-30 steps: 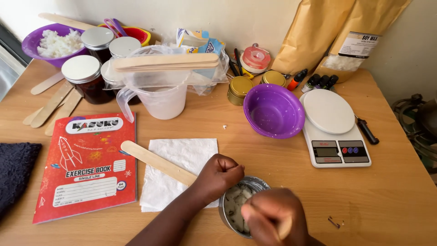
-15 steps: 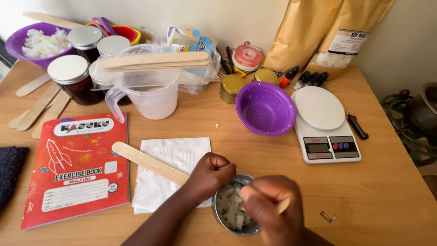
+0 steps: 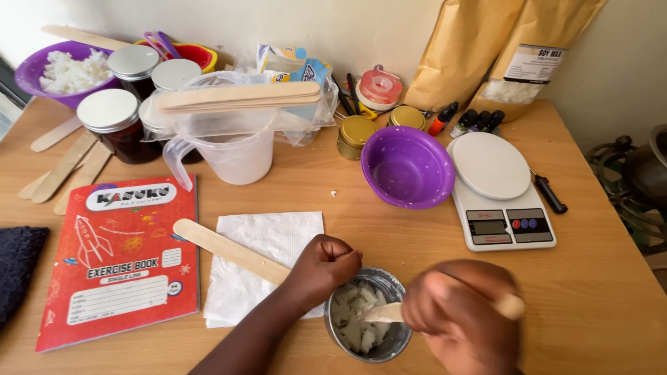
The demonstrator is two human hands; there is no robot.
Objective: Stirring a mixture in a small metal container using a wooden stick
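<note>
Small round metal tin (image 3: 368,316) of white wax flakes near table's front edge, left hand (image 3: 326,267) fisted against its rim, right hand (image 3: 462,316) gripping wooden stick (image 3: 382,312) inside, bare wooden tabletop (image 3: 590,292) rightward.

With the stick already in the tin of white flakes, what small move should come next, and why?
Probably press the small wooden stick in the right hand down into the flakes: they lie in loose chunks in the metal tin, which the left hand steadies at its rim.
</note>
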